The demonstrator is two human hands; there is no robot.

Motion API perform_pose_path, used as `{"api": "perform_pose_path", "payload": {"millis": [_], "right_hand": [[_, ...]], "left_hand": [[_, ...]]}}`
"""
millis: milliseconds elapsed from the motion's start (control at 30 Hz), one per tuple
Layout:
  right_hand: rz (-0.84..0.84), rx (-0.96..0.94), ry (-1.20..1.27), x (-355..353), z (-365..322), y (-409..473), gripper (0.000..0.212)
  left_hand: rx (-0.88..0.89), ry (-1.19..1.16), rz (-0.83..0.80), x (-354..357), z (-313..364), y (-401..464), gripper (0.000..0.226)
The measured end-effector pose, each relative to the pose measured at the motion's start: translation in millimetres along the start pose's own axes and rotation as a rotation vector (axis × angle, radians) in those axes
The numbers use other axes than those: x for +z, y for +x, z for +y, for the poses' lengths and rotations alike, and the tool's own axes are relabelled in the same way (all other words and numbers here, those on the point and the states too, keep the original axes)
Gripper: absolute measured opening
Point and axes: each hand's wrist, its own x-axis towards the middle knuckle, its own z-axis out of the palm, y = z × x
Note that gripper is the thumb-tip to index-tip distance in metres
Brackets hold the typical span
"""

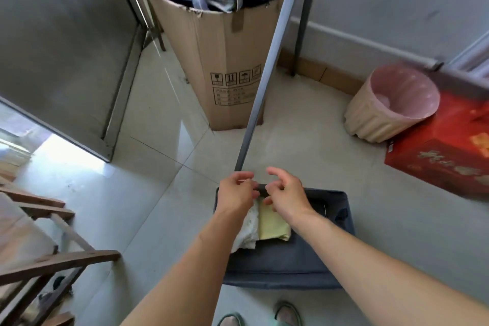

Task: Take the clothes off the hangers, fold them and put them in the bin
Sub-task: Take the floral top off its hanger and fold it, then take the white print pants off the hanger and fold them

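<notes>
Tiled floor [304, 145]: both hands [235, 193] [287, 194] empty over bin [341, 209] w/ folded clothes [272, 225].

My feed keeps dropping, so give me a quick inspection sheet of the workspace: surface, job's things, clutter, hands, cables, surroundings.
Surface: pale tiled floor, glossy.
Job's things: dark fabric bin on the floor; a folded yellow garment and a folded white garment lie side by side inside it. No hangers seen.
Clutter: tall cardboard box stuffed with dark items; pink-lined wastebasket; red box.
Hands: left hand and right hand over the bin's far edge, fingers loosely curled, holding nothing.
Cables: nothing seen.
Surroundings: grey metal pole slanting down to the bin; wooden frame at left; grey walls.
</notes>
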Motion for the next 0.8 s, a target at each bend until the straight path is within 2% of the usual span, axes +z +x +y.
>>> {"api": "perform_pose_path", "payload": {"millis": [167, 367, 633, 800], "right_hand": [[0.032, -0.098, 0.029, -48, -90, -67, 0.041], [0.083, -0.177, 0.09, -87, -166, -154, 0.039], [0.241, -0.292, 0.27, -142, -231, -265, 0.035], [0.37, -0.397, 0.274, -191, -255, -327, 0.027]], "left_hand": [[0.047, -0.052, -0.102, -13, 83, -78, 0.022], [0.119, -0.088, -0.144, -27, 163, -167, 0.023], [0.283, -0.141, -0.277, -32, 238, -283, 0.019], [0.416, -0.034, -0.406, -19, 266, -343, 0.019]]}}
